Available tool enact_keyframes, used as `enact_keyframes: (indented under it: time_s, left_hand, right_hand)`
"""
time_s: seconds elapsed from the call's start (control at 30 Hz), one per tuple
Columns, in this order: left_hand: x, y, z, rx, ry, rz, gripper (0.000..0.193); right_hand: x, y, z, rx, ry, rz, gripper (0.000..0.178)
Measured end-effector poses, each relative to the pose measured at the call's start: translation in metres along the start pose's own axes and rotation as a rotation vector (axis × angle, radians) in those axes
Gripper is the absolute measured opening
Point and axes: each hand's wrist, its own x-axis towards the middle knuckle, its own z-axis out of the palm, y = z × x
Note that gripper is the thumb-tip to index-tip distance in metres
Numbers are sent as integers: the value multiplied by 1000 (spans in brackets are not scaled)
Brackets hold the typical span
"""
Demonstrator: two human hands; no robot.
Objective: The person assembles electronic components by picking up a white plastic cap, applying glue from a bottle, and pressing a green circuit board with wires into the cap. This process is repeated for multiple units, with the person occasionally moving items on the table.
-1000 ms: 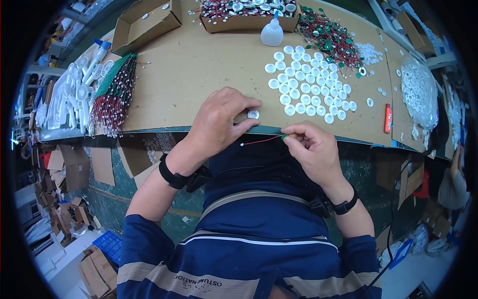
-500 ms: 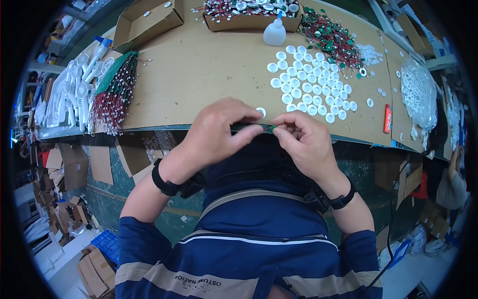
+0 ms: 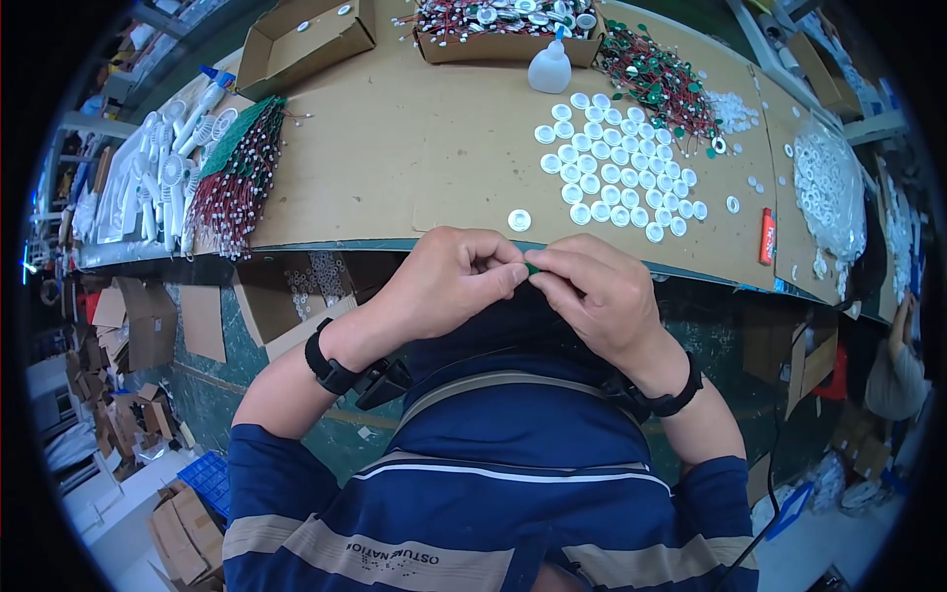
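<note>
Just off the table's front edge, my two hands meet fingertip to fingertip. Between thumb and forefinger my right hand pinches a small green disc, mostly covered by the fingers. My left hand is also closed in a pinch right beside it; whatever it grips is hidden by the fingertips. Beyond the hands a single white round cap lies on the table near its edge. Many more white round caps are spread in loose rows to the right.
Green discs with red wires lie heaped at the back right, near a white squeeze bottle. Wired green boards and white handheld fans are on the left. Cardboard boxes stand behind; a red tube lies right.
My left hand has drawn back from beside the white cap, and its thumb and fingers have closed together next to the green disc. My right hand has shifted slightly toward the left.
</note>
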Motion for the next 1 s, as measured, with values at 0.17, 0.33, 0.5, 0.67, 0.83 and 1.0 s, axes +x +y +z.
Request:
enact_keyframes:
  time_s: [0.17, 0.33, 0.5, 0.67, 0.83, 1.0]
  left_hand:
    - [4, 2, 2, 13, -10, 15, 23]
    - [22, -6, -1, 508, 336, 579, 21]
    - [39, -2, -13, 391, 364, 325, 24]
    - [34, -4, -10, 655, 340, 593, 21]
    - [36, -8, -7, 609, 313, 591, 25]
    - [37, -1, -19, 655, 145, 661, 23]
  right_hand:
    - [0, 5, -8, -160, 29, -188, 33]
    - [-5, 9, -20, -209, 35, -117, 30]
    - [-14, 16, -20, -221, -45, -199, 25]
    - [-22, 9, -11, -157, -39, -102, 18]
    - [-23, 13, -11, -162, -34, -79, 18]
    - [-17, 19, -14, -194, -42, -157, 21]
